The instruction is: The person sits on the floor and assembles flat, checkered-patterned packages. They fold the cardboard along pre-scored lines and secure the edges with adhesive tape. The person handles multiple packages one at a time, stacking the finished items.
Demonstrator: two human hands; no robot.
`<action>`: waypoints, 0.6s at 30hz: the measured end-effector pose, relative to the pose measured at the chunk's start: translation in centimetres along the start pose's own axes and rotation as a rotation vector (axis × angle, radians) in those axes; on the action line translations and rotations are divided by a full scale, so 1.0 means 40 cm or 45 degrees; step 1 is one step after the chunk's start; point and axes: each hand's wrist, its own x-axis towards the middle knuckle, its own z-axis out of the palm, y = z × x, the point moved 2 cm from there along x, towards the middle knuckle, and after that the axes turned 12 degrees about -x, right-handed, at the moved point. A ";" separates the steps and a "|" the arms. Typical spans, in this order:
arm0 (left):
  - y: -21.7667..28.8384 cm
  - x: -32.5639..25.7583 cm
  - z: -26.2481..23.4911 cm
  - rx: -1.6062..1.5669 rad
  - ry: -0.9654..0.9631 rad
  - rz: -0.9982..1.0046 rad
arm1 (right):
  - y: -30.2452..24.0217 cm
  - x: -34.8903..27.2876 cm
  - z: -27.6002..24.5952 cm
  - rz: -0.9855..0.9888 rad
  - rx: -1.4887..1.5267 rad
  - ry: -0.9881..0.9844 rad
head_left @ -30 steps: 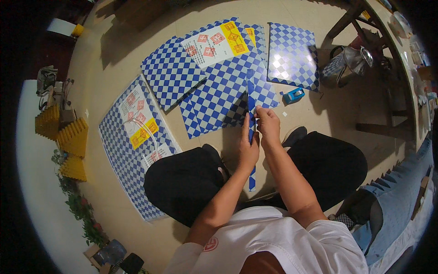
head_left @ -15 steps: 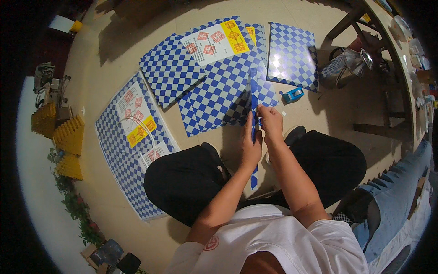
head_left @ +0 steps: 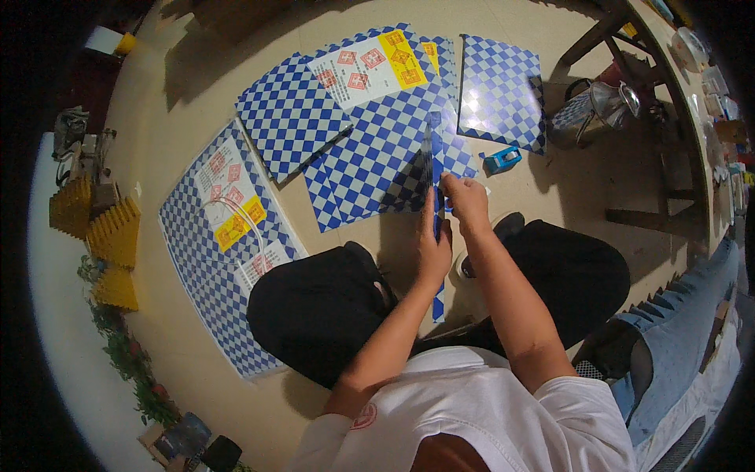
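Note:
Upright between my knees stands a flat blue-and-white checkered paper bag (head_left: 437,157), seen nearly edge-on. My left hand (head_left: 434,242) grips it lower down, with fingers laid along its left face. My right hand (head_left: 469,200) is closed at its near edge, fingers bent in a pinch; anything small inside them is hidden. Beyond lie more checkered bags (head_left: 373,169), one with a white and yellow panel (head_left: 362,72). A folded checkered stack (head_left: 295,114) rests on them at the left. A blue tape dispenser (head_left: 502,160) sits on the floor beyond my right hand.
Left of my knee lies a large checkered bag (head_left: 197,275) with a white cord handle (head_left: 253,219). Another checkered bag (head_left: 501,94) lies at the far right, near a metal container (head_left: 594,106) and a wooden table (head_left: 692,149). Yellow pleated pieces (head_left: 114,236) stand at the far left.
My right hand has turned slightly, its fingers curling more tightly at the bag's edge. The left hand and the bag have barely moved; the whole view has shifted a little.

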 end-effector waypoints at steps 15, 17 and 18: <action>-0.014 0.001 -0.008 -0.023 -0.018 -0.047 | -0.023 0.035 -0.046 -0.022 -0.273 -0.294; -0.016 0.000 -0.009 -0.001 -0.003 -0.052 | -0.023 0.031 -0.049 0.010 -0.290 -0.328; -0.015 -0.001 -0.009 0.012 0.003 -0.045 | -0.020 0.029 -0.053 0.044 -0.287 -0.360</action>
